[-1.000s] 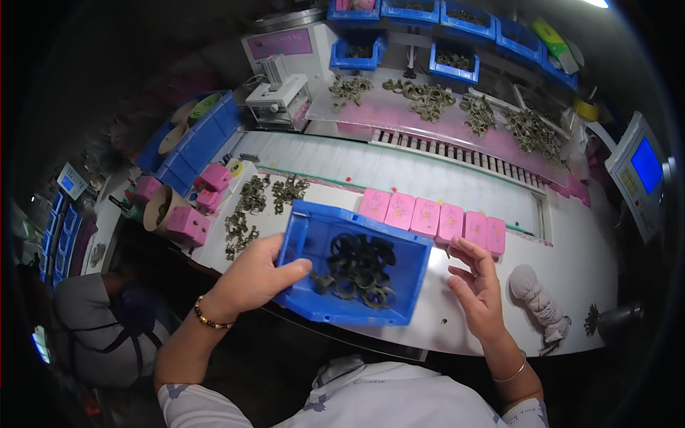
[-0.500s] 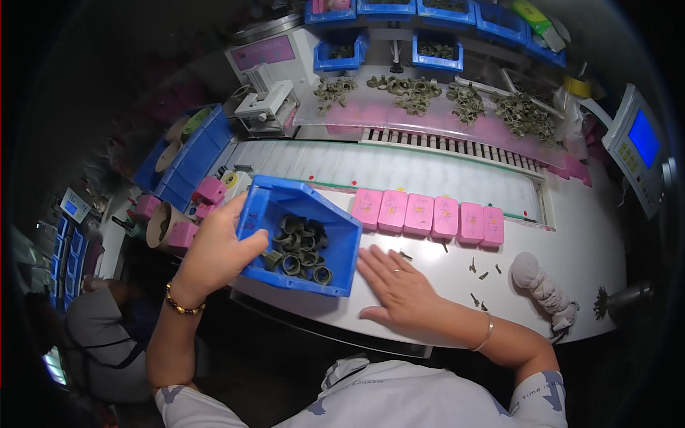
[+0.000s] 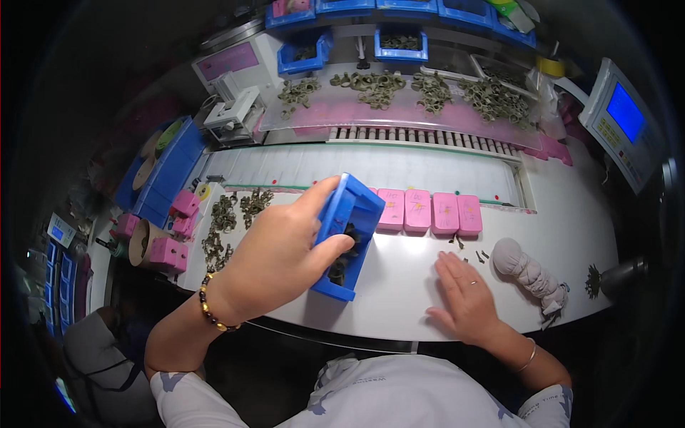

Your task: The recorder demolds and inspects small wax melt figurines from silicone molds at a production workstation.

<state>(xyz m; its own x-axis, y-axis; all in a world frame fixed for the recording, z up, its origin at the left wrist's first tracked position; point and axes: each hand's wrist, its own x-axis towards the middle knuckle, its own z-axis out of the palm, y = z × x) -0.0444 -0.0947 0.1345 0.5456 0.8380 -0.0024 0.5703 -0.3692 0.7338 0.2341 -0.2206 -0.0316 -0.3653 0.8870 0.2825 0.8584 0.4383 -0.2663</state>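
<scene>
The left grip (image 3: 278, 250) is closed on a blue bin (image 3: 367, 207), its thumb hooked over the near edge and its fingers behind the wall. The bin sits tilted just to the right of that grip, above the tabletop (image 3: 385, 314); whether any part of it touches the surface cannot be told. Dark ring-shaped pieces (image 3: 338, 272) lie inside it, below the left thumb and partly hidden by the wall. A beaded bracelet (image 3: 205, 303) circles the wrist behind this grip.

The right grip (image 3: 464, 299) is wide and holds nothing that can be seen: the palm faces down at the tabletop, with the fingers close together and the thumb apart. Just beyond its fingertips are a few small dark pieces (image 3: 484, 255), and farther out stands a row of pink blocks (image 3: 417, 210), partly covered by the bin at its left end. To the right of this grip lies a pale cloth-wrapped bundle (image 3: 531, 274).

Beyond the left grip and to its left, heaps of greenish metal pieces (image 3: 220, 221) rest on the tabletop. Well beyond both grips, a clear shelf (image 3: 321, 118) carries piles of greenish rings (image 3: 378, 89).
</scene>
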